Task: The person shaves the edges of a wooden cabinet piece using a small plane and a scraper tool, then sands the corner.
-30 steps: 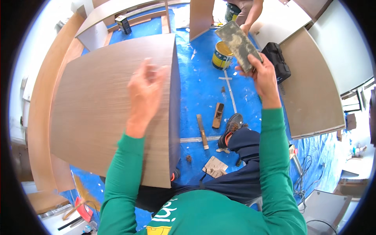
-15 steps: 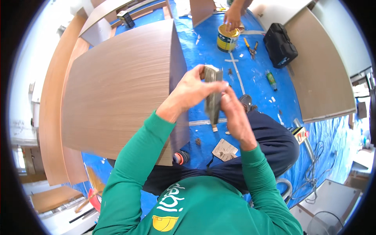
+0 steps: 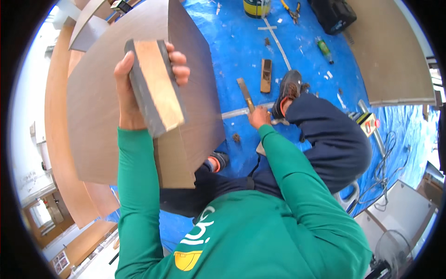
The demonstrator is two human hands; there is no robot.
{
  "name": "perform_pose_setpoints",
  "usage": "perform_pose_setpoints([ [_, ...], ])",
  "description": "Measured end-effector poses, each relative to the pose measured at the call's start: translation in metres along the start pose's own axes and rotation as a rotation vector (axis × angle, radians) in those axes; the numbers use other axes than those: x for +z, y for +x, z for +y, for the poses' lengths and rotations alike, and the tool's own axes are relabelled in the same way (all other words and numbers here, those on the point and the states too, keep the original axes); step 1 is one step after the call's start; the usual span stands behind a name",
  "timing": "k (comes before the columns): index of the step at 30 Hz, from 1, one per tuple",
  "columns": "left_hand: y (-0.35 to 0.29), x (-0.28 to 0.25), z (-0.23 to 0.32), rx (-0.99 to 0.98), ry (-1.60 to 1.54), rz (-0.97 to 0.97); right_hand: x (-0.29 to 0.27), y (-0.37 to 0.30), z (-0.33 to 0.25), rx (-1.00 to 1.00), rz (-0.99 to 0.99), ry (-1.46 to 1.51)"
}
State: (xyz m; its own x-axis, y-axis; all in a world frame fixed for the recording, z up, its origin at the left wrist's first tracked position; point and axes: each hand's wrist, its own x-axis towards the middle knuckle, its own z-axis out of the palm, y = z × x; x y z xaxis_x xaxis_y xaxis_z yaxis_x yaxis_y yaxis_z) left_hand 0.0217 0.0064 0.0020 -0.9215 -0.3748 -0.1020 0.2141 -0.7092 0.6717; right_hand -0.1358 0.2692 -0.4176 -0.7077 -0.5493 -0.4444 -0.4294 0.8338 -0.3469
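Note:
My left hand (image 3: 130, 100) grips a block (image 3: 158, 83) with a bare wood strip down its middle and dark grey sides that look like wrapped sandpaper. It is raised above the wood-grain cabinet box (image 3: 107, 116), fingers curled round both sides. Down by the floor, my right hand (image 3: 260, 117) is closed round the handle of a chisel (image 3: 245, 90) with a flat blade pointing away from me. Beyond it, a small wooden hand plane (image 3: 265, 76) lies on the blue sheet, beside my shoe (image 3: 290, 88).
Blue plastic sheeting (image 3: 232, 51) covers the floor. A paint can (image 3: 257, 8), yellow-handled pliers (image 3: 291, 11), a black case (image 3: 331, 16) and a green bottle (image 3: 325, 51) stand or lie farther off. At right are a large panel (image 3: 390, 60) and a coiled cable (image 3: 383, 172).
My left hand has carried the block left, over the cabinet box. My right hand has left the block and gone down to the chisel. The view has shifted, and another person's hand is out of sight.

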Motion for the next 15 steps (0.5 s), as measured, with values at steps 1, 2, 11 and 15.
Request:
perform_pose_setpoints([
  [1,0.0,-0.01,0.001,-0.001,0.019,-0.098,0.006,0.008,0.009,-0.05,-0.022,-0.046],
  [2,-0.001,-0.014,0.008,-0.016,0.056,-0.188,0.012,0.014,0.015,-0.103,-0.051,-0.072],
  [11,-0.03,-0.082,0.082,0.176,-0.153,-0.333,0.028,0.028,-0.007,-0.089,0.076,0.168],
  [15,-0.029,-0.081,0.079,0.137,-0.221,-0.163,0.005,0.071,-0.028,-0.115,0.31,0.319],
])
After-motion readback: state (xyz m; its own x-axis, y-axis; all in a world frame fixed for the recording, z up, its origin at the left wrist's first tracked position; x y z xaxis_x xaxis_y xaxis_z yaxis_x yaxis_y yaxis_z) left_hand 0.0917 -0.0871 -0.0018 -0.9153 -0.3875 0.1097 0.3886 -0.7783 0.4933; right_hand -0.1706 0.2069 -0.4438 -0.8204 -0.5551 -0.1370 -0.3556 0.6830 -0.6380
